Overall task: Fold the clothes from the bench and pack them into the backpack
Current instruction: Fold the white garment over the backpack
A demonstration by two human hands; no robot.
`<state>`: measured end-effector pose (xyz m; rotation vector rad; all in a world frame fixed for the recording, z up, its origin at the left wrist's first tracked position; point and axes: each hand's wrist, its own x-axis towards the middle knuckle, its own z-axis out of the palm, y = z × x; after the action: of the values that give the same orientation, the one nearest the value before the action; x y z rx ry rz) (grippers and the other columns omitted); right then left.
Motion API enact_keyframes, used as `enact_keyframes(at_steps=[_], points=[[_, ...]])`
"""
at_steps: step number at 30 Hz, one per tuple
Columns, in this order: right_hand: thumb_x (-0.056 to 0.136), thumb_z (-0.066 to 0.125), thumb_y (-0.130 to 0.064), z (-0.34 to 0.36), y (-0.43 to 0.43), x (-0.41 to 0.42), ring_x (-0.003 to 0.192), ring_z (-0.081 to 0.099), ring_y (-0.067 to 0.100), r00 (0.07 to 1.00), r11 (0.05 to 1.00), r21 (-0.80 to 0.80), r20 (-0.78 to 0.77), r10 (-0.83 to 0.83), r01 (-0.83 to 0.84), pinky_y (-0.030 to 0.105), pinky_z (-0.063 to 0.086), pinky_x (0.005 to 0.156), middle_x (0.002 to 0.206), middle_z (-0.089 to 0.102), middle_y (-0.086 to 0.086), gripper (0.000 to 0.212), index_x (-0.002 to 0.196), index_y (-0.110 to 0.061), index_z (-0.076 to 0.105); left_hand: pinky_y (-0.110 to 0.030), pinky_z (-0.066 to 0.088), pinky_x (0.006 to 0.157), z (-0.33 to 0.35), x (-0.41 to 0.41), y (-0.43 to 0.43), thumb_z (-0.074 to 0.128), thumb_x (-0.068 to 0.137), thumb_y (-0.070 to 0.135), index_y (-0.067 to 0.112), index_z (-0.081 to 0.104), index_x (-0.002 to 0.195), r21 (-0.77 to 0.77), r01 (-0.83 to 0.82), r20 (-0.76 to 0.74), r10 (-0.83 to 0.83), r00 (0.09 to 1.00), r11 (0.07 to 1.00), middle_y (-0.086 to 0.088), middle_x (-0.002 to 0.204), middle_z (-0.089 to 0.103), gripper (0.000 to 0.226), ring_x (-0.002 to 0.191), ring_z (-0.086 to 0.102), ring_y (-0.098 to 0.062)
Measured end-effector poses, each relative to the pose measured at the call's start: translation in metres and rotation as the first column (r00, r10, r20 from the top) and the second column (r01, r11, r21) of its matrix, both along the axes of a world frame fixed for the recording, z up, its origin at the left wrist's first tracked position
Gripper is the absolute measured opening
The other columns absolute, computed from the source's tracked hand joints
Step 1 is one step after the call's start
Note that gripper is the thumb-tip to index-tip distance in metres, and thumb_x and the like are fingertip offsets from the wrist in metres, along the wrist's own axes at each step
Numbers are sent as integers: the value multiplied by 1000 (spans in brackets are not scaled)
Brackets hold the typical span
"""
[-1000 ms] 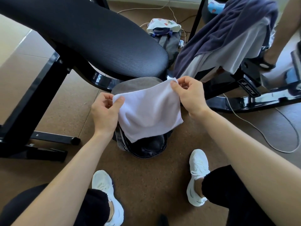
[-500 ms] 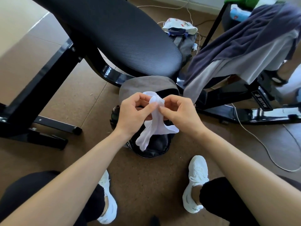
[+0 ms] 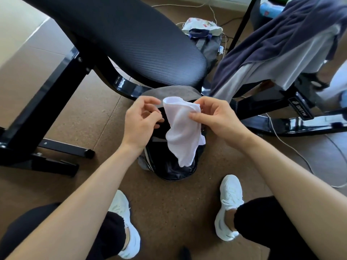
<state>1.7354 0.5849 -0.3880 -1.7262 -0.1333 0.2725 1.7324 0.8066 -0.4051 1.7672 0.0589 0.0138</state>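
Observation:
A small white cloth (image 3: 183, 132) hangs folded over the open mouth of a dark backpack (image 3: 174, 170) that stands on the floor between my feet. My right hand (image 3: 216, 119) pinches the cloth near its top edge. My left hand (image 3: 141, 121) is just left of the cloth, fingers curled and apart, off the fabric. A dark blue garment (image 3: 272, 42) and a pale grey one (image 3: 293, 61) are draped over the bench at upper right. The backpack's grey flap (image 3: 169, 92) lies back toward the bench seat.
The black padded bench seat (image 3: 131, 40) slopes over the backpack, with its black steel frame (image 3: 47, 102) to the left and right. A second small grey bag (image 3: 204, 34) sits behind. A white cable (image 3: 293, 149) trails across the brown floor at right. My white shoes (image 3: 228, 207) flank the backpack.
The cloth was spread flat between both hands, then gathered together. Now my left hand has let go and only my right hand holds it, hanging over the backpack.

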Motion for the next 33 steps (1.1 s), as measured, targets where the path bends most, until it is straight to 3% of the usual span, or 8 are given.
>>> enact_keyframes(at_steps=[5,7,10,14,21,28,31,33], points=[[91,69,-14,10,-17,6,95,67,19,984,962,228,-59,168,-150,34,53,91,99,71,5,19,106,-4,63,-36,50,104,-17,16,16,84,53,33,22,48,141,-26,100,-243,-104,964,995,-3,133,62,95,122,60,-18],[90,70,-17,11,-20,7,98,65,23,981,957,233,-53,189,-172,38,51,95,103,69,9,26,109,-1,63,-35,51,102,-18,14,16,88,58,21,17,56,136,-87,196,-236,-212,948,977,2,127,69,84,120,63,-13],[95,67,-10,8,-21,9,98,66,23,999,986,161,-19,44,-40,38,53,96,105,69,13,26,112,8,61,-26,53,86,-9,10,11,81,82,3,16,73,113,-41,186,-71,-188,979,982,14,97,78,35,96,70,-3],[95,69,-8,3,-21,13,89,65,15,989,990,77,68,-128,122,27,56,85,96,70,10,15,105,2,65,-25,53,74,-1,8,10,76,90,11,14,74,100,-63,99,189,-85,978,993,14,87,75,11,82,66,-4],[93,73,-11,-5,-14,12,87,68,20,989,989,-79,89,-119,126,47,57,90,96,76,15,16,103,0,66,-22,46,72,-11,11,11,73,95,21,9,75,100,-15,16,125,-14,992,1000,11,82,70,13,78,59,-3],[84,81,-28,-4,-2,9,66,63,16,997,930,-364,26,73,-59,35,51,65,75,70,7,22,89,-8,72,-27,46,74,-15,12,6,71,96,26,23,73,97,-3,105,145,-104,984,994,3,90,69,4,82,60,-8],[94,72,-17,-1,7,6,60,54,2,996,975,-211,-69,57,-70,16,45,58,70,58,3,29,86,9,63,-32,48,82,-23,19,10,71,93,40,32,71,106,110,37,171,-55,984,993,7,105,69,16,96,61,-11],[98,66,-16,2,11,5,73,63,9,987,999,-31,-160,11,-16,22,53,65,84,64,9,31,105,15,62,-27,48,89,-26,20,11,72,93,37,36,65,117,152,4,121,-22,992,988,2,119,65,25,106,59,-11]])
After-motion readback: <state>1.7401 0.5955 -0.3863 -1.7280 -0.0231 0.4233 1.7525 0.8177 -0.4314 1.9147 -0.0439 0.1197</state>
